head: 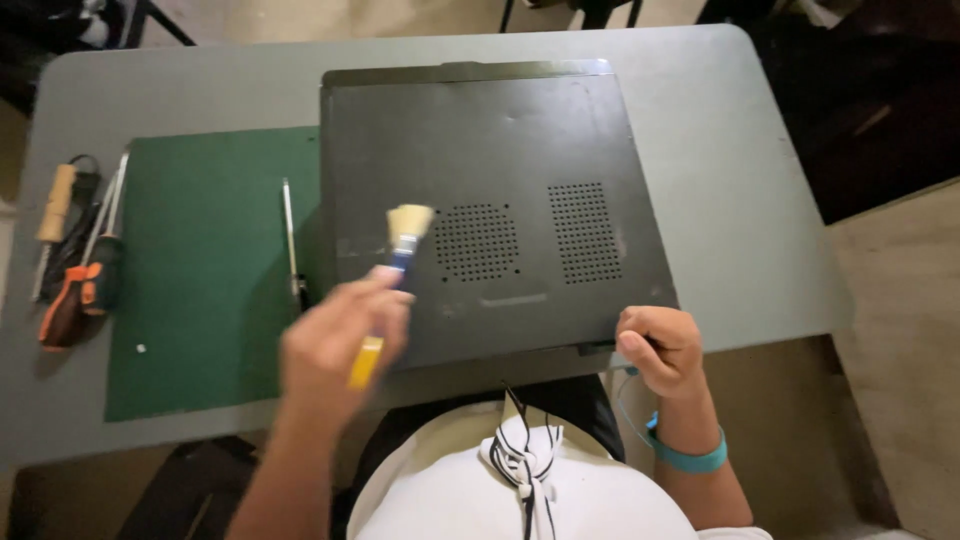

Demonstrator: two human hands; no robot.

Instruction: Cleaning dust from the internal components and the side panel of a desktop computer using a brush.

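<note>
- Nearest the lens: white shirt [500, 500] with a striped black-and-white cord [527, 462] knotted at the chest.
- Left hand [340, 340] curled round a brush [392, 280], fingers closed on its yellow handle; blue ferrule and pale bristles point up and away, over the near left part of a black case [500, 150].
- Right hand [660, 345] folded into a loose fist, gripping the case's near right corner at the table edge; teal strap [685, 455] on that wrist, thin cord running up from it.
- Case lying flat, wide panel up, with two perforated vent patches right of the bristles.
- Green mat [200, 270] left of the case, its right edge tucked beside or under the case.
- Thin metal tool [290, 240] lying along the mat's right edge, just beside the case.
- Left of the mat, well apart from the hands: screwdriver [75, 300] with orange-and-black handle, wooden-handled tool [55, 205] and other slim tools.
- All resting on a grey table [740, 200].
</note>
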